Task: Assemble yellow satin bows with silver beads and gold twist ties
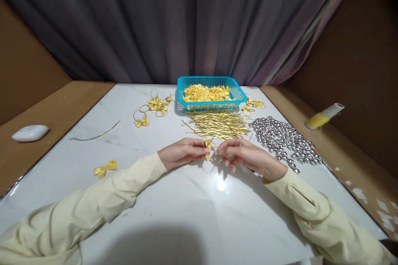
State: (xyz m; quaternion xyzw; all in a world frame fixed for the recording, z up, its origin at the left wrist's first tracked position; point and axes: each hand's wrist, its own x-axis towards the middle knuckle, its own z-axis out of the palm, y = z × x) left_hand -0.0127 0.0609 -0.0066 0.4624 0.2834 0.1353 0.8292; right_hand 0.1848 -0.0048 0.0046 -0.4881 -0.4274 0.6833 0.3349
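Observation:
Between the thumb and fingers of my left hand point(185, 152) is a small yellow ribbon bow point(207, 149), held above the middle of the table. My right hand point(244, 154) is just to its right, thumb and forefinger pinched at a thin gold wire tie point(220, 160) that loops from the bow. How the wire runs through the bow is too small to tell. Just beyond both hands lies a pile of gold wire ties point(217, 124). Silver beads point(284, 138) are spread in a heap to the right of my right hand.
Behind the ties stands a blue basket point(214, 103) of yellow bows. Bows with wire loops point(158, 104) lie left of it, more bows point(255, 104) right. A loose bow point(105, 168) and single tie point(95, 135) lie left. A white object point(30, 133) and yellow-white tube point(325, 116) flank the table.

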